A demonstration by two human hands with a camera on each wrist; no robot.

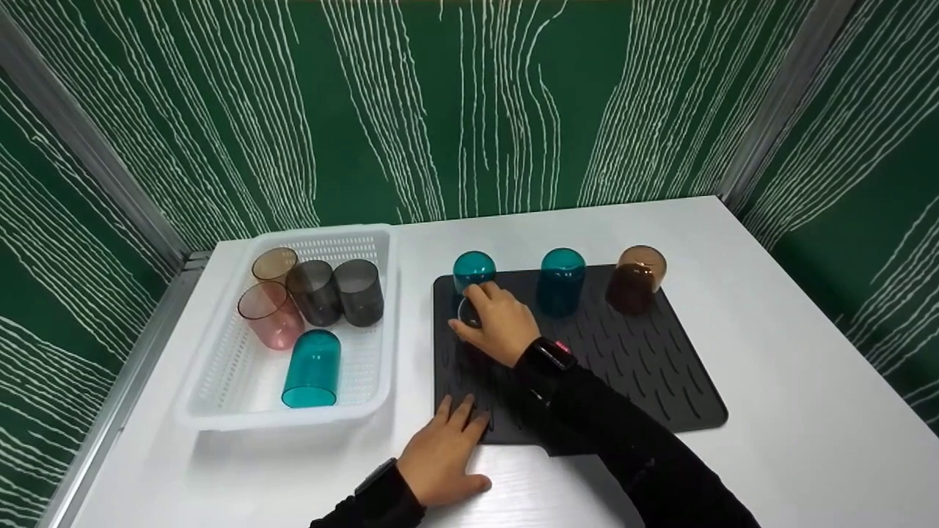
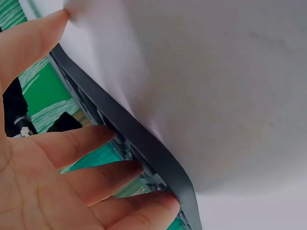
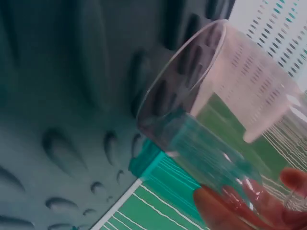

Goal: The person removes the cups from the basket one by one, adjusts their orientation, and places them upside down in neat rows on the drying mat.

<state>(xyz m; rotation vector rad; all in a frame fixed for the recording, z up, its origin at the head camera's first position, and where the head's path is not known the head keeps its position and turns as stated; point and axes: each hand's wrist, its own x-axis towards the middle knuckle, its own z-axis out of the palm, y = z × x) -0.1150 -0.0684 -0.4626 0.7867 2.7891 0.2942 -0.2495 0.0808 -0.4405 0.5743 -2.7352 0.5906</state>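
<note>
In my right hand (image 1: 500,326) is a clear plastic cup (image 3: 216,120), gripped by its base end. Its rim points down at the ridges of the black drying mat (image 1: 623,374), close to the mat's left side. A teal upside-down cup (image 1: 474,270) stands just behind that hand. Along the mat's back stand another teal cup (image 1: 562,282) and a brown cup (image 1: 637,279), both upside down. My left hand (image 1: 444,455) lies with extended fingers on the mat's front left edge, its thumb out over the white table.
A white perforated basket (image 1: 392,315) stands to the left. Inside it are a pink cup (image 1: 271,315), an amber cup (image 1: 274,262), two grey cups (image 1: 315,293) and a teal cup (image 1: 314,370) lying on its side. Green patterned panels (image 1: 499,110) enclose the white table (image 1: 807,330).
</note>
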